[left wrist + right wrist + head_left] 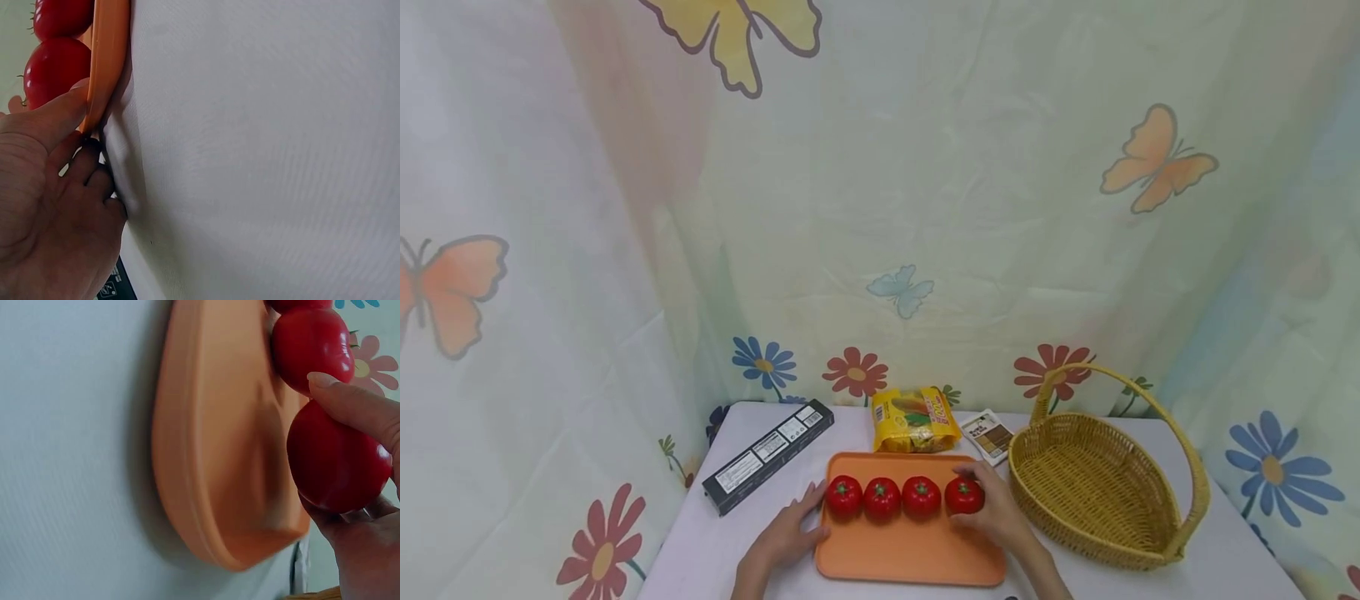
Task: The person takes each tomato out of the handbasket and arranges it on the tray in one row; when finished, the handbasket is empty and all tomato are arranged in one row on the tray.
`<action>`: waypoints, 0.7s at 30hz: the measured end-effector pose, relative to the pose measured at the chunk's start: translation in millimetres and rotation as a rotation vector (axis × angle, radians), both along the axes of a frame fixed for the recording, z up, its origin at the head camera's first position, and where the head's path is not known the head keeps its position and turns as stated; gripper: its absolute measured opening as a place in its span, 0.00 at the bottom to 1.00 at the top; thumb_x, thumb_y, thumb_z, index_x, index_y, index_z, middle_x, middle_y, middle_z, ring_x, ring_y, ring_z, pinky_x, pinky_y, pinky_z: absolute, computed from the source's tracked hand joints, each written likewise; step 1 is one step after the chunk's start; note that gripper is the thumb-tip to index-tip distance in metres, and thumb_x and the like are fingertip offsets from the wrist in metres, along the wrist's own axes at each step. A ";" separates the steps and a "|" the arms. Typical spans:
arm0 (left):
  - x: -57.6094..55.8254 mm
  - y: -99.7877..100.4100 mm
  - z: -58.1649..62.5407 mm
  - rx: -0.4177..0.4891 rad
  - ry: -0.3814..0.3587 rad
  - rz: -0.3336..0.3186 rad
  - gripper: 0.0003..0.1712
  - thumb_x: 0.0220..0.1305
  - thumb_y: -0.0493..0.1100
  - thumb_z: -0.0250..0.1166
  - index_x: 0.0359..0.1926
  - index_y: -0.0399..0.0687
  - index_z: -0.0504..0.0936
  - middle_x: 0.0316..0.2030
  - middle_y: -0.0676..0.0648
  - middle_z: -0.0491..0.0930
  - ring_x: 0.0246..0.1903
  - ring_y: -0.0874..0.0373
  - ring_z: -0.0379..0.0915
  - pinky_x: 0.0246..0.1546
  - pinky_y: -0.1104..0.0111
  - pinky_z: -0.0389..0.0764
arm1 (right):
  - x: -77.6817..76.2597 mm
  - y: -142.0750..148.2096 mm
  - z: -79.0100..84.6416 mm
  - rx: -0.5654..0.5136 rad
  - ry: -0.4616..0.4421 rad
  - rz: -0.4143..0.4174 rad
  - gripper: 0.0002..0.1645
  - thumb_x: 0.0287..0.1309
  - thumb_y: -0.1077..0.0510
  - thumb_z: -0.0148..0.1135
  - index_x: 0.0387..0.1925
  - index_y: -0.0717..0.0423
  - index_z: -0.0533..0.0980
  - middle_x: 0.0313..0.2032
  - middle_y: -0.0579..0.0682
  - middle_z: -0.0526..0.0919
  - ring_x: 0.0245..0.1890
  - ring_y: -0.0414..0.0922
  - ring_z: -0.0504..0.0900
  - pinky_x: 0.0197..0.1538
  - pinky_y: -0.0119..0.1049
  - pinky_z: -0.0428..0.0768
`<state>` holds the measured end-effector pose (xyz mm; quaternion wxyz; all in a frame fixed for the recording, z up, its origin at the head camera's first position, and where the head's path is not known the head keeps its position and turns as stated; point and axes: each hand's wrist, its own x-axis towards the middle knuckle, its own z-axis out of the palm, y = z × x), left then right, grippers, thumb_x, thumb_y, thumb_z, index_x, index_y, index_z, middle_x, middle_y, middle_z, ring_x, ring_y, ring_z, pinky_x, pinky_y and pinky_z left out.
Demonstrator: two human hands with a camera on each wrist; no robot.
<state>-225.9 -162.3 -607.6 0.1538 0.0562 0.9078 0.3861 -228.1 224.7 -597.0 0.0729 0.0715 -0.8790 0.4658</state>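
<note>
An orange tray (910, 554) bears a row of several red tomatoes (882, 498). My right hand (1003, 510) grips the rightmost tomato (964, 496), thumb on the near side and fingers curled round the far side; in the right wrist view this tomato (337, 459) sits between thumb and fingers, beside its neighbour. At the tray's left end, my left hand (787, 532) holds the rim, next to the leftmost tomato (843, 497). The left wrist view shows the thumb (65, 109) over the tray's edge (107, 62) and the other fingers low against its outside.
A wicker basket (1105, 546) with a tall handle stands right of the tray. Behind the tray are a yellow food packet (915, 421) and a small card with brown squares (987, 436). A long black box (767, 457) lies at the left. A floral curtain (970, 208) hangs behind.
</note>
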 end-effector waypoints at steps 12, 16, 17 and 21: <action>0.1 -1.0 -0.9 -0.023 0.003 0.011 0.45 0.68 0.54 0.74 0.83 0.65 0.67 0.82 0.42 0.62 0.78 0.22 0.52 0.71 0.22 0.59 | -2.5 -4.3 -10.0 -0.006 -0.005 -0.013 0.48 0.31 0.64 0.94 0.59 0.54 0.80 0.57 0.53 0.81 0.64 0.60 0.80 0.70 0.63 0.79; 0.0 -1.6 0.4 -0.009 0.008 0.003 0.46 0.68 0.54 0.75 0.83 0.65 0.67 0.82 0.42 0.62 0.78 0.21 0.52 0.70 0.22 0.59 | -3.0 -5.2 -10.4 0.001 -0.007 -0.022 0.47 0.33 0.64 0.93 0.60 0.54 0.80 0.56 0.55 0.79 0.64 0.62 0.79 0.68 0.65 0.80; -0.3 -1.8 0.5 -0.005 0.014 -0.002 0.46 0.68 0.54 0.75 0.83 0.64 0.67 0.82 0.41 0.62 0.78 0.21 0.52 0.70 0.22 0.59 | -2.9 -5.4 -10.8 0.006 -0.011 -0.026 0.48 0.33 0.63 0.94 0.61 0.55 0.80 0.56 0.55 0.78 0.64 0.62 0.79 0.68 0.65 0.80; -0.4 -2.0 -0.4 -0.001 0.025 -0.018 0.46 0.68 0.54 0.75 0.83 0.63 0.67 0.82 0.40 0.62 0.78 0.20 0.52 0.71 0.22 0.59 | -2.4 -5.5 -13.5 0.011 -0.033 -0.048 0.50 0.33 0.59 0.94 0.62 0.56 0.80 0.54 0.56 0.77 0.62 0.61 0.80 0.68 0.65 0.81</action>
